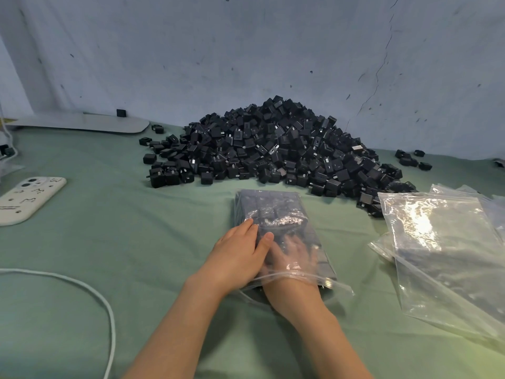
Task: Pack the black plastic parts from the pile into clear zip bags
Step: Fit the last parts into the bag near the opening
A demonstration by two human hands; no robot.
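Now two hands [237, 259] [296, 255] (right inside) touch one bag [269, 206].

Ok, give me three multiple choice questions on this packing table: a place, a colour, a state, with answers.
1. Where is the right hand? A raised in the air; B inside the zip bag; C out of view.
2. What colour is the table cloth? A green; B red; C white.
3. The bag's mouth is: A zipped shut; B folded under; C open.
Answers: 1 B, its fingers show through the plastic; 2 A, green all around the bag; 3 C, the hand reaches in through it.
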